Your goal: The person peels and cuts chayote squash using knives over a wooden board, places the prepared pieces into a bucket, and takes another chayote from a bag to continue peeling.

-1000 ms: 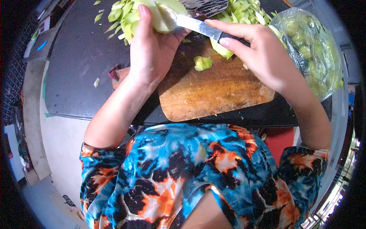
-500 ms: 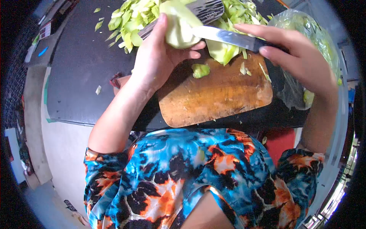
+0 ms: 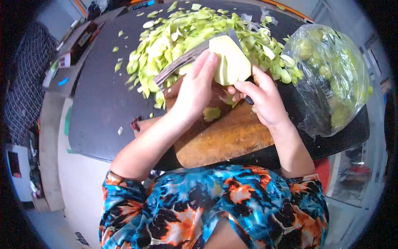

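Left hand (image 3: pixel 195 89) had the pale green chunk (image 3: pixel 232 62) gripped above the cutting board (image 3: pixel 224 141), right hand (image 3: pixel 267 99) curled round a dark handle (image 3: pixel 249 100) beside it. Tons of slices (image 3: pixel 182 37) done, heaped toward the tabletop's (image 3: pixel 95 103) far edge; chunk uncut-ish.

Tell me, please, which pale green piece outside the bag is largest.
The block between the left hand and right hand; pieces in the pile are smaller.

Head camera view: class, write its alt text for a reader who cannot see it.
A person's left hand holds a pale green vegetable while the right hand, gripping a black handle, meets its lower edge. Below is a wooden cutting board on a black table, with a heap of green slices beyond and a filled plastic bag at right.
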The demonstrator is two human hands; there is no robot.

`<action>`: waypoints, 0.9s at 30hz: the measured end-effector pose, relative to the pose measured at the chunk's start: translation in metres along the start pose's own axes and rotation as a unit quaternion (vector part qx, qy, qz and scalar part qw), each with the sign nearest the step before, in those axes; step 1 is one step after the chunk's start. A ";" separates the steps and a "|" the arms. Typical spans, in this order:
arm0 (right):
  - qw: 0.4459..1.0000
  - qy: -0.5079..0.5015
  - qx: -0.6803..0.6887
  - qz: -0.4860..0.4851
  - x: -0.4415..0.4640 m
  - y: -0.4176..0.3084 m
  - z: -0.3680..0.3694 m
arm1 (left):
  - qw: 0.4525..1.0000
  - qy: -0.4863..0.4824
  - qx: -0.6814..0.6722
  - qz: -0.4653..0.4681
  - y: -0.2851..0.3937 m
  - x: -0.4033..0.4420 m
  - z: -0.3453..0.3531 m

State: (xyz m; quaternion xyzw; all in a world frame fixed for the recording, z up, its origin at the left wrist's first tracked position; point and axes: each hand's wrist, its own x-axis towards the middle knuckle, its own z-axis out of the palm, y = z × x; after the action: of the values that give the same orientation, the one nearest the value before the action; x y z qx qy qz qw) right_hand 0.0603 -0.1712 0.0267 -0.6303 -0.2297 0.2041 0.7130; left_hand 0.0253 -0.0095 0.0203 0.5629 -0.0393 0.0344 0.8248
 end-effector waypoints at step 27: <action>0.890 0.168 -0.382 -0.183 0.006 0.025 -0.008 | 0.920 -0.059 0.365 0.129 -0.015 -0.014 0.009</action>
State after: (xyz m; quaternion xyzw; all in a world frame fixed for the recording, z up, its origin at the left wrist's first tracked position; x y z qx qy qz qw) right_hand 0.0697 -0.1713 0.0020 -0.8255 -0.2778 -0.1429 0.4700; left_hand 0.0128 -0.0234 0.0081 0.8159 -0.1450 0.1186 0.5470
